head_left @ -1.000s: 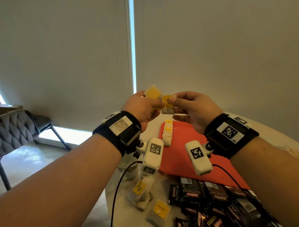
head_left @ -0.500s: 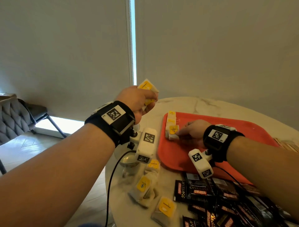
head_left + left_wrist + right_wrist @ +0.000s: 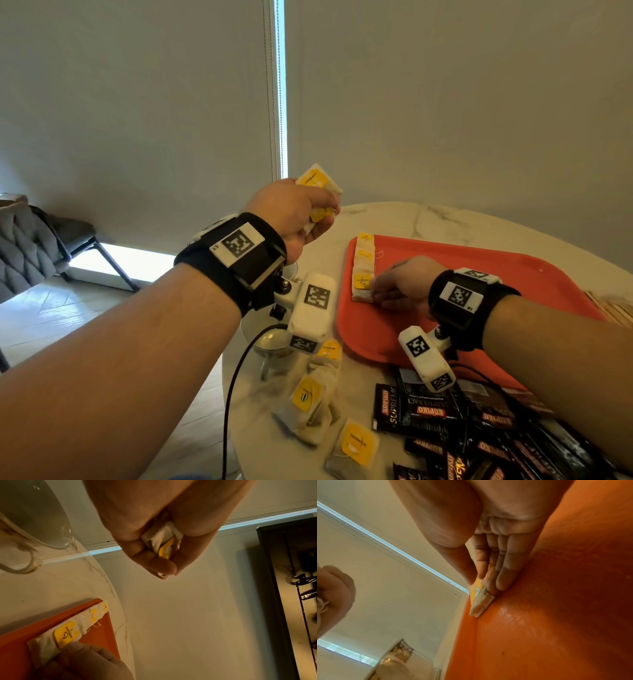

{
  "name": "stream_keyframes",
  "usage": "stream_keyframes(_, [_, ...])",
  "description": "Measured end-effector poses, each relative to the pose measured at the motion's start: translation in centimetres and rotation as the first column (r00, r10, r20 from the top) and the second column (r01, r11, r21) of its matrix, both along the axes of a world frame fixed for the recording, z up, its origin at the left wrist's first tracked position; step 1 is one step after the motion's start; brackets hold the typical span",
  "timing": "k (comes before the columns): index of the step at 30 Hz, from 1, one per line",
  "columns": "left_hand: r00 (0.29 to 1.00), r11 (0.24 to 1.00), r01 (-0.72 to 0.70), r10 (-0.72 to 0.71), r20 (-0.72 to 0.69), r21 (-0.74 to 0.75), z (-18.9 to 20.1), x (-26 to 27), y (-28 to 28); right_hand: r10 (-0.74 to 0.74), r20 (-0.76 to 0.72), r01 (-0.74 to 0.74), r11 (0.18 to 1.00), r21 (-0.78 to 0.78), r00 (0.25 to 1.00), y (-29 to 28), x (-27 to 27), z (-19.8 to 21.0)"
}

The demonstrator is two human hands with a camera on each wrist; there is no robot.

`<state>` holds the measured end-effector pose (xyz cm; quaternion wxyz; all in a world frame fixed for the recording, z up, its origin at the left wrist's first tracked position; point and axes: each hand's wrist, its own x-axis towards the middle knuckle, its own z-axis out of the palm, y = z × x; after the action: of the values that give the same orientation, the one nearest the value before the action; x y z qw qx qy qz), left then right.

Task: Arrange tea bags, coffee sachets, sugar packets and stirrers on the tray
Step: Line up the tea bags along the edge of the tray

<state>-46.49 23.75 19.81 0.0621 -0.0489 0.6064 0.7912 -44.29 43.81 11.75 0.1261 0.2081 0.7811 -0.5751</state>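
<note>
The right hand point(image 3: 399, 286) has come down from mid-air, where a second ago both hands met over a tea bag, and now lies low on the red tray point(image 3: 479, 270). Its fingers point(image 3: 503, 574) are nearly straight and pressed to the newest tea bag point(image 3: 362, 286), thumb on the yellow tag, seating it at the near end of the row of tea bags point(image 3: 364, 255) that runs toward 12 o'clock along the tray's 9 o'clock edge. The bag already rests on the tray floor, touching the row, so this placement looks all but done.

The left hand point(image 3: 298, 214) stays raised at 10 o'clock of the tray, fingers curled tight round a small bundle of tea bags point(image 3: 318, 180), yellow tags poking out; in the left wrist view the bundle is wedged between palm and fingertips.

That suggests a feeding rhythm: left holds stock, right lays one at a time. Plenty remains: loose tea bags point(image 3: 308, 401) lie on the bench point(image 3: 428, 216) at 7 o'clock of the tray, and dark coffee sachets point(image 3: 424, 411) are heaped at 6 o'clock, off the tray.
</note>
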Motion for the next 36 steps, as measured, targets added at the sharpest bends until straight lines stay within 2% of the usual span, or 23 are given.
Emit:
stream_keyframes(5, [0.997,0.995,0.048,-0.053,0.056,0.087,0.6,1.3,0.4,-0.019,-0.072,0.018,1.0,-0.017,0.997,0.2,0.7,0.9])
stream_keyframes(8, [0.992,0.991,0.122,-0.123,0.028,0.046,0.6,2.8,0.7,-0.036,-0.269,0.007,0.994,-0.105,0.962,0.4,1.4,3.2])
stream_keyframes(11, [0.979,0.978,0.203,-0.203,0.002,-0.049,0.3,4.3,1.2,0.01,-0.453,-0.123,0.968,-0.221,0.891,0.2,3.3,6.2])
stream_keyframes(14, [0.962,0.954,0.268,-0.271,-0.005,-0.137,0.2,5.7,1.6,0.12,-0.543,-0.211,0.971,-0.109,0.831,0.0,5.3,7.8])
stream_keyframes(16, [0.949,0.936,0.311,-0.316,-0.003,-0.164,0.4,6.7,1.8,0.155,-0.579,-0.197,0.98,-0.01,0.8,0.0,6.2,7.9])
stream_keyframes(18, [0.942,0.927,0.328,-0.336,-0.013,-0.181,0.6,7.4,2.0,0.135,-0.605,-0.166,0.986,0.004,0.785,0.3,6.7,8.0])
stream_keyframes(20, [0.946,0.933,0.315,-0.323,-0.017,-0.175,0.7,7.9,2.0,0.069,-0.64,-0.155,0.985,-0.079,0.765,0.6,7.4,8.4])
stream_keyframes(22, [0.96,0.952,0.273,-0.278,-0.017,-0.138,0.8,8.2,2.0,-0.046,-0.699,-0.14,0.968,-0.207,0.714,1.1,7.9,9.0])
stream_keyframes(24, [0.98,0.975,0.193,-0.196,-0.019,-0.109,0.9,8.4,2.0,-0.098,-0.731,-0.105,0.968,-0.227,0.676,1.5,7.9,9.5])
stream_keyframes(26, [0.993,0.99,0.108,-0.111,-0.033,-0.093,1.1,8.4,2.1,-0.079,-0.725,-0.098,0.975,-0.199,0.684,1.8,8.1,9.8])
stream_keyframes(28, [0.996,0.995,0.057,-0.062,-0.059,-0.087,1.7,8.4,2.3,-0.098,-0.707,-0.126,0.958,-0.258,0.7,1.7,8.1,10.0])
stream_keyframes(32, [0.979,0.988,0.092,-0.113,-0.171,-0.125,2.6,8.7,3.0,-0.121,-0.623,-0.194,0.89,-0.413,0.773,1.0,8.2,10.0])
stream_keyframes(36, [0.958,0.96,0.063,-0.135,-0.253,-0.272,2.9,8.6,3.6,-0.065,-0.529,-0.214,0.868,-0.449,0.846,0.6,8.2,9.1])
